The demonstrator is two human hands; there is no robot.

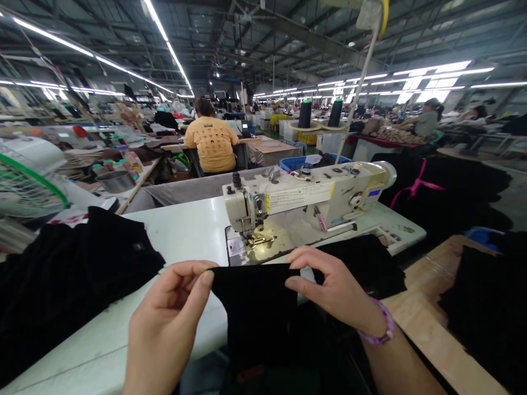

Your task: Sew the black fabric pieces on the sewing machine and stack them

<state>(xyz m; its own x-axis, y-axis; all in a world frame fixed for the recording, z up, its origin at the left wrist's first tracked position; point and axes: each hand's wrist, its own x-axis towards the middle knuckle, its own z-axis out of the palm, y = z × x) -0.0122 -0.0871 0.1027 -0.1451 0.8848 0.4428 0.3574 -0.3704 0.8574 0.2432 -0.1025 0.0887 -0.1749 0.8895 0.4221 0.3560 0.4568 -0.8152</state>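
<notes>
A piece of black fabric hangs between my two hands, its top edge stretched level in front of the sewing machine. My left hand pinches the left corner between thumb and forefinger. At the right corner, my right hand, with a purple bracelet at the wrist, pinches the same edge. Just beyond the fabric are the machine's presser foot and needle plate. The lower part of the fabric merges with dark cloth below, so its end cannot be made out.
Black garments are heaped on the table's left side. More black cloth pieces lie right of the machine, near a wooden board. A green-rimmed fan stands at left. A person in a yellow shirt sits ahead.
</notes>
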